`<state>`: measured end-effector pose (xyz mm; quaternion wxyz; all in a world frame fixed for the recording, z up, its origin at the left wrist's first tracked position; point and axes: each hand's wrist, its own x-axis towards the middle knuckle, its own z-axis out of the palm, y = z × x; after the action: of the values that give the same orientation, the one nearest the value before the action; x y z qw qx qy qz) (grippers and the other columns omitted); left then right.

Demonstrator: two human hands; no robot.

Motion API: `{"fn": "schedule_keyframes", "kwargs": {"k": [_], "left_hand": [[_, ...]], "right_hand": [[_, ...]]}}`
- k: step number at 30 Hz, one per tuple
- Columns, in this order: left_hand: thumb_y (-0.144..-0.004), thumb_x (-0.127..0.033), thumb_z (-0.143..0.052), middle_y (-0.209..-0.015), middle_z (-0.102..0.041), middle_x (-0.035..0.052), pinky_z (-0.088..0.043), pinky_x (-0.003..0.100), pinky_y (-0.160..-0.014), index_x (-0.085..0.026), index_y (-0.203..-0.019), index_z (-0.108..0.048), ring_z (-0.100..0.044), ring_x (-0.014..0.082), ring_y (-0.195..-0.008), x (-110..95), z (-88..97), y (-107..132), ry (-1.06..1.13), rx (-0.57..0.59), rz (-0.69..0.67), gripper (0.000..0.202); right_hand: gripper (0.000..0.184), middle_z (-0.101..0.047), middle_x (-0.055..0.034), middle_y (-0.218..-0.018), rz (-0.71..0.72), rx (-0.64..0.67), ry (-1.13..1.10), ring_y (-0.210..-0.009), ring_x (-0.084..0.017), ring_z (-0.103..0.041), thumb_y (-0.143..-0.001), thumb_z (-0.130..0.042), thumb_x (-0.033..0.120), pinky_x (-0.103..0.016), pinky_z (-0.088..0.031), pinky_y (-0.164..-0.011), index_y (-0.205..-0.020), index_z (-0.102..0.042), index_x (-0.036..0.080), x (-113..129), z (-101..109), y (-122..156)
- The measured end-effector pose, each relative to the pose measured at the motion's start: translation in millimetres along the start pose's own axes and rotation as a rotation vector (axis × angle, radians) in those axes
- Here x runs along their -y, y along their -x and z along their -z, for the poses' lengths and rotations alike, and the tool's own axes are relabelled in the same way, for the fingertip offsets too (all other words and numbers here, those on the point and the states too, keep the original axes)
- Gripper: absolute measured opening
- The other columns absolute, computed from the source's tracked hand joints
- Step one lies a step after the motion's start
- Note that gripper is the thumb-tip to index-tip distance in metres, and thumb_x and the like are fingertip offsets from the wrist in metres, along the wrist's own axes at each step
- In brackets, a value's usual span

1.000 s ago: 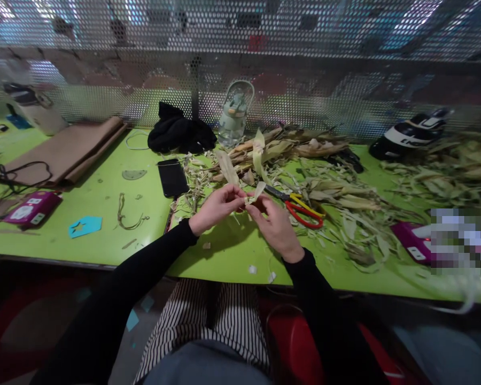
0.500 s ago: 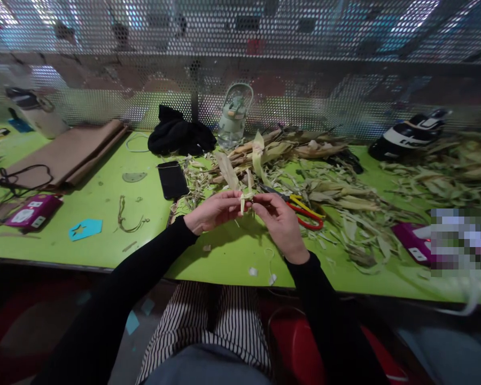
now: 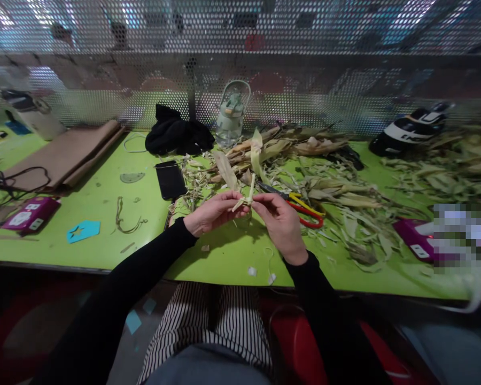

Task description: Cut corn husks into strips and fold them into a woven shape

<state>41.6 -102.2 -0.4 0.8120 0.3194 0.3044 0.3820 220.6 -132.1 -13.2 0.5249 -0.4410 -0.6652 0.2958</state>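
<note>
Between my two hands is a small knotted piece of pale corn husk strips (image 3: 246, 200), held a little above the green table. My left hand (image 3: 215, 210) pinches it from the left with thumb and fingers. From the other side, my right hand (image 3: 279, 220) grips it between thumb and forefinger. One narrow strip sticks upward from the knot and another points down to the left. Just beyond my right hand lie scissors (image 3: 307, 208) with red and yellow handles, their blades partly among husk scraps. The fingertips hide part of the knot.
Dried corn husks (image 3: 280, 147) lie heaped behind my hands, with shredded strips (image 3: 356, 230) to the right. A phone (image 3: 170, 180), a black cloth (image 3: 178, 133) and a clear bottle (image 3: 230, 120) stand or lie farther back. Purple boxes (image 3: 31, 215) sit left and right. A perforated metal screen (image 3: 144, 85) borders the table.
The husk piece has turned in my fingers: a strip that hung downward now points left, and the upright strip shows more clearly. Both hands keep their hold; the view has shifted slightly.
</note>
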Motion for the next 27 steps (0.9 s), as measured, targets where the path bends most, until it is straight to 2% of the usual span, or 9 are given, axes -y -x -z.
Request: {"fn": "schedule_keyframes", "kwargs": {"k": [6,10,12,15,20,23,27], "left_hand": [[-0.092,-0.009,-0.062,-0.079,-0.066,-0.0011,-0.054,0.023,-0.074,-0.013,-0.087,-0.055,-0.067,0.0069,-0.069,6,0.4,0,-0.226,0.031,-0.218,0.009],[-0.092,-0.016,-0.063,-0.080,-0.064,-0.0022,-0.054,0.023,-0.072,-0.014,-0.088,-0.052,-0.064,0.0056,-0.067,11,0.0,0,-0.378,0.049,-0.352,0.013],[-0.093,-0.013,-0.062,-0.079,-0.063,-0.0029,-0.055,0.023,-0.073,-0.014,-0.087,-0.051,-0.065,0.0060,-0.068,12,-0.5,0,-0.412,0.035,-0.389,0.012],[-0.094,-0.010,-0.058,-0.080,-0.064,-0.0018,-0.056,0.026,-0.083,-0.015,-0.086,-0.049,-0.068,0.0068,-0.074,12,-2.0,0,-0.387,0.016,-0.408,0.013],[-0.093,-0.016,-0.062,-0.096,-0.068,0.0014,-0.054,0.031,-0.093,-0.017,-0.085,-0.045,-0.071,0.0084,-0.083,13,-4.6,2,-0.305,0.006,-0.440,0.018],[-0.093,-0.017,-0.060,-0.107,-0.067,0.0034,-0.054,0.030,-0.093,-0.017,-0.087,-0.046,-0.069,0.0080,-0.085,13,-3.5,3,-0.343,-0.018,-0.479,0.015],[-0.092,-0.018,-0.058,-0.109,-0.068,0.0060,-0.052,0.027,-0.090,-0.018,-0.086,-0.047,-0.067,0.0094,-0.088,14,-1.1,2,-0.483,-0.008,-0.515,0.013]], "right_hand": [[0.013,-0.074,-0.0028,-0.083,0.160,-0.103,0.307,-0.069,-0.016,-0.063,-0.093,-0.065,0.032,-0.030,-0.051,-0.064,-0.088,-0.070,0.021,5,1,2],[0.016,-0.071,-0.0038,-0.079,0.258,-0.135,0.512,-0.069,-0.017,-0.061,-0.095,-0.062,0.030,-0.031,-0.048,-0.065,-0.084,-0.066,0.020,2,0,2],[0.017,-0.070,-0.0044,-0.079,0.279,-0.135,0.579,-0.070,-0.018,-0.061,-0.096,-0.059,0.031,-0.032,-0.048,-0.066,-0.084,-0.063,0.021,-1,0,1],[0.019,-0.068,-0.0058,-0.080,0.251,-0.158,0.619,-0.073,-0.021,-0.061,-0.098,-0.055,0.034,-0.034,-0.047,-0.068,-0.084,-0.061,0.022,-4,3,-1],[0.021,-0.069,-0.0067,-0.087,0.146,-0.208,0.507,-0.078,-0.022,-0.061,-0.098,-0.054,0.043,-0.036,-0.048,-0.073,-0.090,-0.060,0.025,-3,11,-3],[0.025,-0.066,-0.0030,-0.083,0.018,-0.136,0.277,-0.072,-0.019,-0.060,-0.095,-0.059,0.048,-0.034,-0.050,-0.069,-0.091,-0.061,0.024,-2,11,-4],[0.030,-0.066,-0.0008,-0.084,-0.153,-0.015,-0.033,-0.070,-0.015,-0.061,-0.091,-0.064,0.051,-0.031,-0.052,-0.067,-0.101,-0.063,0.022,-2,8,-5]]}}
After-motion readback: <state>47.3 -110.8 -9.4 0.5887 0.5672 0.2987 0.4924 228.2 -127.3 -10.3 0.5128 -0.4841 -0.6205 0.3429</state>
